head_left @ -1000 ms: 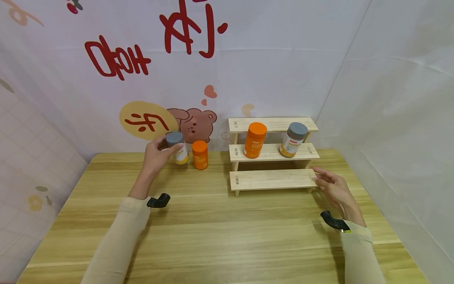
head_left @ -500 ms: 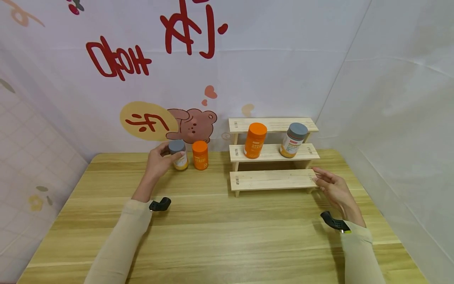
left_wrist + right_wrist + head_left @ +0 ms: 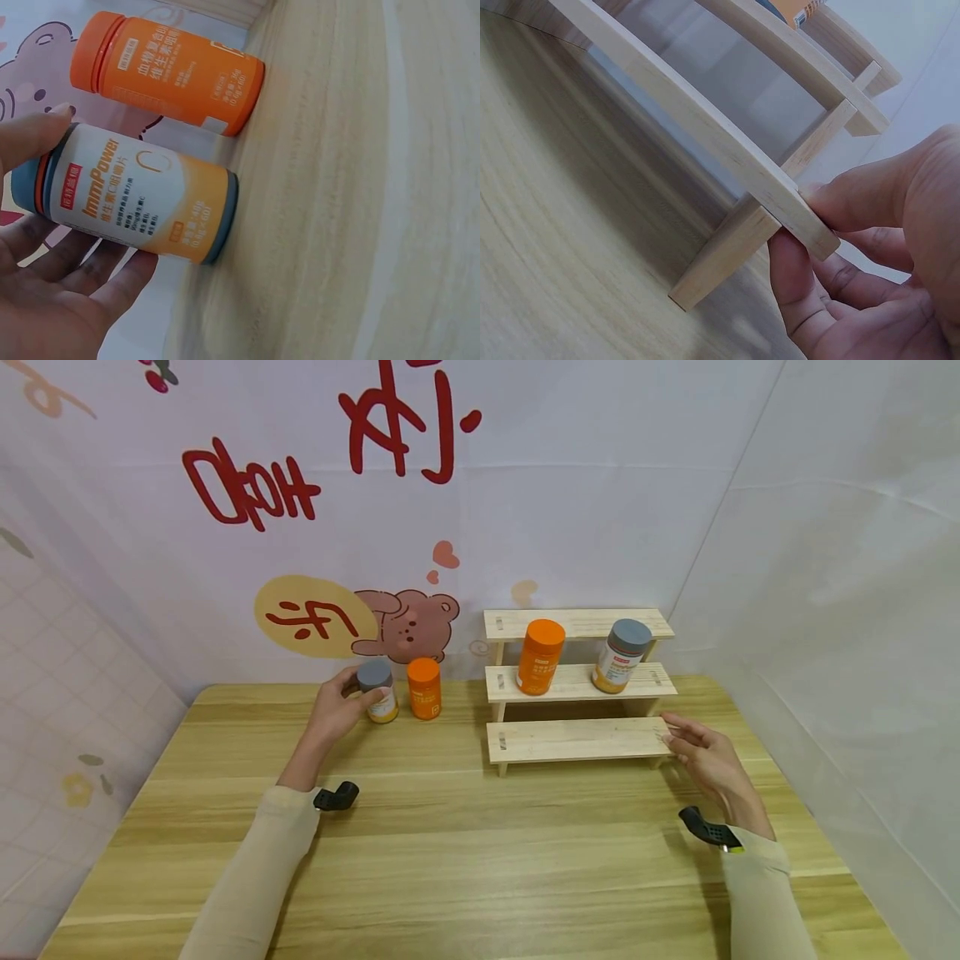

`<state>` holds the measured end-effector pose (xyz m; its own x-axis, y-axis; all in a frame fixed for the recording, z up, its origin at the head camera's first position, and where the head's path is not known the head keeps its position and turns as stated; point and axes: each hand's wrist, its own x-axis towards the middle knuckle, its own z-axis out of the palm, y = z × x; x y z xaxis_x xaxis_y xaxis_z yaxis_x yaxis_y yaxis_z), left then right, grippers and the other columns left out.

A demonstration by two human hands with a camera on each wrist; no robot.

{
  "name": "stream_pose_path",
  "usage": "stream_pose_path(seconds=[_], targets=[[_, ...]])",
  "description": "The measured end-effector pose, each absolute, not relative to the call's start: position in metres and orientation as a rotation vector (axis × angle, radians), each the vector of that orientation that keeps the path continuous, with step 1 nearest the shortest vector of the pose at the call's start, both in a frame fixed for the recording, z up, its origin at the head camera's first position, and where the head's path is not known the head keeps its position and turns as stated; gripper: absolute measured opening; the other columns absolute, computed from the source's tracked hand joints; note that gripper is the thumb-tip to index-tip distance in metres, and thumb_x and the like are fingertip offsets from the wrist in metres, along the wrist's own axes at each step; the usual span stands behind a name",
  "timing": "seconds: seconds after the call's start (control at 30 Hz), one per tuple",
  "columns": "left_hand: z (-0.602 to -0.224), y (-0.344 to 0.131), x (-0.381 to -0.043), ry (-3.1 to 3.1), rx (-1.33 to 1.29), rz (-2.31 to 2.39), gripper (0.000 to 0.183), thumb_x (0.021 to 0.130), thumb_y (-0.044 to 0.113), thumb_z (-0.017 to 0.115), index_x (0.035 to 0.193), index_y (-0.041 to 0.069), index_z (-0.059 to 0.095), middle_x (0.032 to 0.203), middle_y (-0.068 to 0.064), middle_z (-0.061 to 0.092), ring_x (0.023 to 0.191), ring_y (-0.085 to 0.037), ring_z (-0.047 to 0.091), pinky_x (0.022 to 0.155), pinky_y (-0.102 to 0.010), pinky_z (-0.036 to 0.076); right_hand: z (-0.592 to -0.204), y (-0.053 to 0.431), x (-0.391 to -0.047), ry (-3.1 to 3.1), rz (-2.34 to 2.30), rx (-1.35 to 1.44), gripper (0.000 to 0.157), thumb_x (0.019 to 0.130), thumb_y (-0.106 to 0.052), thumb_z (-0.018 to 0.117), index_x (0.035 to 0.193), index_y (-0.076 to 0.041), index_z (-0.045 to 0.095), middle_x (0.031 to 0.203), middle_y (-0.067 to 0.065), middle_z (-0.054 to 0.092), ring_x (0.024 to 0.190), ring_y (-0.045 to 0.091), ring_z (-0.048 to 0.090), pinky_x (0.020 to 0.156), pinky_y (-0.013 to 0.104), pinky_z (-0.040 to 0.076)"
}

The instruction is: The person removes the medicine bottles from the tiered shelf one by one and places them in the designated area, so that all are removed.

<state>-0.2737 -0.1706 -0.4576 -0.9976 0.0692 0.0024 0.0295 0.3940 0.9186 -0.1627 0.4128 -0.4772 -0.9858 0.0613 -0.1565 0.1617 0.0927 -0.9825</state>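
Left hand: gripping grey-lidded jar, thumb opposite fingers
Grey-lidded jar: apparently standing upright on table, far left, beside small orange jar; probably handling light, stiff, slippery; inviting grip around upper body
Right hand: pinching wooden rack's near right end

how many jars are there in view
4. A grey-capped jar in the left grip, an orange jar beside it on the table, and a second orange jar and a second grey-capped jar on the middle shelf. Any behind it would be hidden.
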Motion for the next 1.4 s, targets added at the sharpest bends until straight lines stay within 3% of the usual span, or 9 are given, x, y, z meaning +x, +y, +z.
stream_pose_path(seconds=[0.6, 0.83, 1.1, 1.4], targets=[[-0.46, -0.172, -0.273, 2.551, 0.11, 1.724, 0.067, 0.094, 0.026, 0.076, 0.152, 0.011, 0.046, 0.145, -0.019, 0.054, 0.137, -0.037, 0.05, 0.11, -0.052, 0.046, -0.48, 0.413, -0.162, 2.247, -2.066, 0.235, 0.062, 0.102, -0.013, 0.064, 0.157, -0.004, 0.038, 0.115, -0.008, 0.06, 0.098, -0.001, 0.061, 0.081, 0.016, 0.052], [-0.443, -0.173, -0.267, 2.569, 0.162, 1.743, 0.071, 0.093, 0.028, 0.077, 0.154, 0.011, 0.044, 0.145, -0.021, 0.054, 0.137, -0.039, 0.048, 0.112, -0.052, 0.042, -0.478, 0.412, -0.162, 2.234, -2.081, 0.217, 0.064, 0.102, -0.013, 0.064, 0.158, -0.001, 0.035, 0.117, -0.007, 0.057, 0.101, 0.001, 0.059, 0.082, 0.016, 0.053], [-0.432, -0.175, -0.266, 2.588, 0.225, 1.747, 0.08, 0.091, 0.037, 0.079, 0.157, 0.013, 0.04, 0.158, -0.015, 0.044, 0.148, -0.034, 0.038, 0.123, -0.055, 0.032, -0.478, 0.412, -0.161, 2.24, -2.077, 0.219, 0.061, 0.102, -0.012, 0.064, 0.157, -0.003, 0.038, 0.114, -0.009, 0.059, 0.099, 0.0, 0.06, 0.081, 0.016, 0.052], [-0.414, -0.166, -0.261, 2.635, 0.395, 1.783, 0.077, 0.09, 0.034, 0.08, 0.154, 0.012, 0.043, 0.152, -0.015, 0.05, 0.148, -0.033, 0.038, 0.125, -0.054, 0.029, -0.479, 0.413, -0.163, 2.239, -2.081, 0.214, 0.064, 0.102, -0.012, 0.063, 0.158, 0.0, 0.034, 0.114, -0.01, 0.061, 0.1, -0.001, 0.062, 0.082, 0.016, 0.054]])
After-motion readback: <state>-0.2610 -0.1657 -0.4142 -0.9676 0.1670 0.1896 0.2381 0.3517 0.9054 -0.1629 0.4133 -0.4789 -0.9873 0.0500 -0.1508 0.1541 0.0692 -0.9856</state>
